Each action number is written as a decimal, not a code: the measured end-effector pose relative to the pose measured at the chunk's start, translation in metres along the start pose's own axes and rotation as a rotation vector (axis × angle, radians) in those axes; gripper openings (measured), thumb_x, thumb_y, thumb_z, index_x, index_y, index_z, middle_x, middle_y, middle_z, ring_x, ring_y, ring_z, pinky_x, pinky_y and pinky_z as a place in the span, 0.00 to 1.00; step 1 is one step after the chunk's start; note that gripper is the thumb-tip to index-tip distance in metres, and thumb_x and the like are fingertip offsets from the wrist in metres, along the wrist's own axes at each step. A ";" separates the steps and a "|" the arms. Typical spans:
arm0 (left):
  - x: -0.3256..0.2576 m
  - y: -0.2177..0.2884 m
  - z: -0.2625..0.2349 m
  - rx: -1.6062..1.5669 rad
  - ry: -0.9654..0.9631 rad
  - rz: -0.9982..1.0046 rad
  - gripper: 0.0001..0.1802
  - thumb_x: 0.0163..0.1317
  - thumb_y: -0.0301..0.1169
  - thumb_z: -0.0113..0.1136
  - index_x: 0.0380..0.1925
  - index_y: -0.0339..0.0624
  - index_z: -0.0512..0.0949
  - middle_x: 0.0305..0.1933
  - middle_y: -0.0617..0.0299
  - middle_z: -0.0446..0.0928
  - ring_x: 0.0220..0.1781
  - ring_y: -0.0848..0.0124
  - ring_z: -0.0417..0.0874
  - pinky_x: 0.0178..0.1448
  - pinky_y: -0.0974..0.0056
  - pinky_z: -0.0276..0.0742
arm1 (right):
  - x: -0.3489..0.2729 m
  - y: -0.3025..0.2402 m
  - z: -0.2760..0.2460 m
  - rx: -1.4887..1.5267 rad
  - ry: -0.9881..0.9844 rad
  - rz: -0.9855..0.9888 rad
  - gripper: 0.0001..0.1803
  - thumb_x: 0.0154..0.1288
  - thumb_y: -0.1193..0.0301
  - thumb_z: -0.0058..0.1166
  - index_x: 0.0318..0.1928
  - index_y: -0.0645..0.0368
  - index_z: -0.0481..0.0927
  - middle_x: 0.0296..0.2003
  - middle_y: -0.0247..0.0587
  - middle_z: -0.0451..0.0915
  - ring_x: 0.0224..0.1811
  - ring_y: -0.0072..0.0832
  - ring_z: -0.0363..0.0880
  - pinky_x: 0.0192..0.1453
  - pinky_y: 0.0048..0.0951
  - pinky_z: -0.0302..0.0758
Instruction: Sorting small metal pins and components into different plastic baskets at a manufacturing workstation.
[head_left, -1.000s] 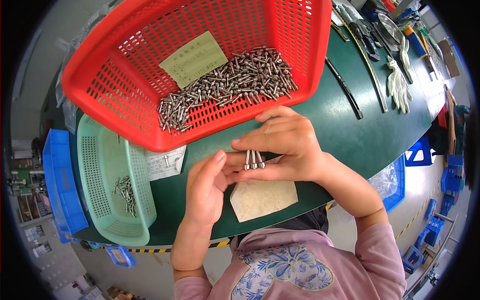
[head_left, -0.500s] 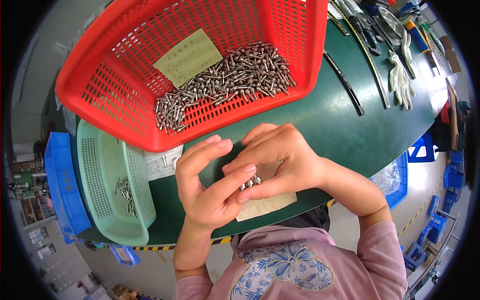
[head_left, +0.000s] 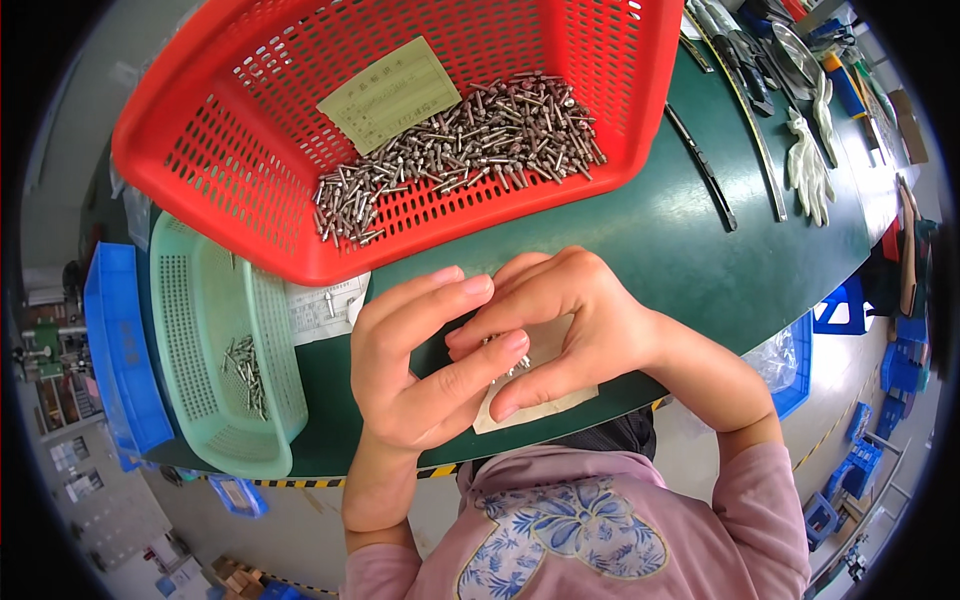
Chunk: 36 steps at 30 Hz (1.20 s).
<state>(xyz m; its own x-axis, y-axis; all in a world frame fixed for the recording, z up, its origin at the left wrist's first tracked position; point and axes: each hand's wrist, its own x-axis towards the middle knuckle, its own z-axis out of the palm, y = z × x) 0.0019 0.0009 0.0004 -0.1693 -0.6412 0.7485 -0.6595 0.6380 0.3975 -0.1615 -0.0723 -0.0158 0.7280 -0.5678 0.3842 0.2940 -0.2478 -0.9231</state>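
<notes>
my left hand (head_left: pixel 420 370) has closed over my right hand (head_left: pixel 560 330), both now pinching the small screws (head_left: pixel 515 365) above the counter's (head_left: pixel 650 250) near edge, mostly hidden.

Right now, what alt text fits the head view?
Two bare hands, left hand and right hand, pinch a few small metal screws over a green table. Behind are a red basket of screws and a pale green basket.

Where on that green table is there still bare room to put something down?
Bare green table lies between the red basket, the right hand and the black strip. It is crowded at the far right among the tools and white gloves, and left by the green basket.
</notes>
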 end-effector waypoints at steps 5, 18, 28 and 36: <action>0.000 0.001 0.001 -0.008 -0.002 -0.001 0.17 0.40 0.28 0.70 0.35 0.51 0.86 0.48 0.56 0.78 0.47 0.60 0.79 0.47 0.62 0.80 | 0.001 0.000 0.000 -0.037 0.000 -0.035 0.22 0.40 0.67 0.75 0.39 0.62 0.85 0.27 0.41 0.84 0.27 0.27 0.81 0.34 0.26 0.75; -0.001 -0.001 0.003 -0.003 0.009 0.010 0.16 0.40 0.29 0.70 0.35 0.50 0.86 0.47 0.57 0.78 0.46 0.60 0.79 0.46 0.62 0.80 | 0.001 -0.002 -0.002 -0.066 -0.003 -0.029 0.22 0.39 0.68 0.75 0.39 0.62 0.85 0.29 0.41 0.84 0.28 0.28 0.82 0.37 0.26 0.76; 0.000 -0.001 0.002 -0.022 -0.003 0.002 0.17 0.39 0.30 0.69 0.35 0.49 0.86 0.47 0.56 0.78 0.45 0.60 0.79 0.46 0.62 0.80 | 0.001 -0.001 -0.002 -0.087 0.000 -0.035 0.22 0.40 0.68 0.75 0.38 0.61 0.85 0.30 0.40 0.85 0.29 0.27 0.82 0.37 0.26 0.75; 0.000 0.000 0.003 -0.037 -0.002 -0.005 0.18 0.37 0.27 0.69 0.35 0.48 0.86 0.48 0.55 0.78 0.46 0.60 0.79 0.45 0.63 0.80 | 0.001 -0.001 -0.002 -0.065 0.002 -0.019 0.21 0.40 0.69 0.75 0.38 0.61 0.85 0.29 0.40 0.85 0.29 0.27 0.81 0.36 0.26 0.76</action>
<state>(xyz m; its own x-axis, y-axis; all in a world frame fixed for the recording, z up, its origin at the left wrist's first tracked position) 0.0004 -0.0005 -0.0011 -0.1679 -0.6454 0.7452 -0.6328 0.6502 0.4205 -0.1624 -0.0738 -0.0142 0.7212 -0.5642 0.4019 0.2669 -0.3091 -0.9128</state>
